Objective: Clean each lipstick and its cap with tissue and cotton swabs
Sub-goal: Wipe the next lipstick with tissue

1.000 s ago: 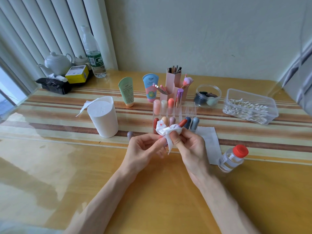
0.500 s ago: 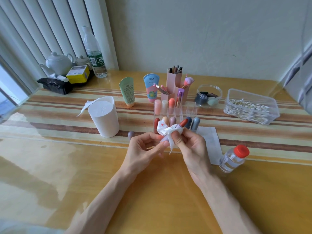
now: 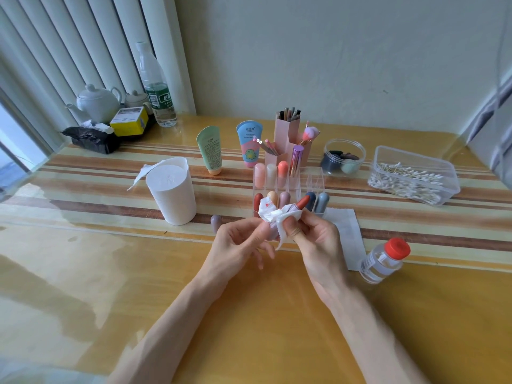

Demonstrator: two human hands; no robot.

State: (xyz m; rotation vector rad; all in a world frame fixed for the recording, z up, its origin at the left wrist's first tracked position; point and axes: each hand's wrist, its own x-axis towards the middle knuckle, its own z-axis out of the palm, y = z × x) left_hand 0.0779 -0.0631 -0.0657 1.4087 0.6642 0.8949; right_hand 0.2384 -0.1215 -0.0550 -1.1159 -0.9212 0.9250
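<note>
My left hand grips the base of the lipstick; my right hand pinches a stained tissue round its tube, above the surface, just before the clear organizer.

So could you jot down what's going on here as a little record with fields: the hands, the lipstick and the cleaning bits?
left hand: holds the lower end of the lilac lipstick
right hand: pinches the tissue round the tube
lipstick: uncapped, red bullet exposed, pointing up and right
tissue: crumpled, red-stained
cap: lilac, on the table left of the hands
cotton swabs: in a clear box, far right
tissue roll: standing, left
bottle: red-capped, clear, by the right wrist
</note>
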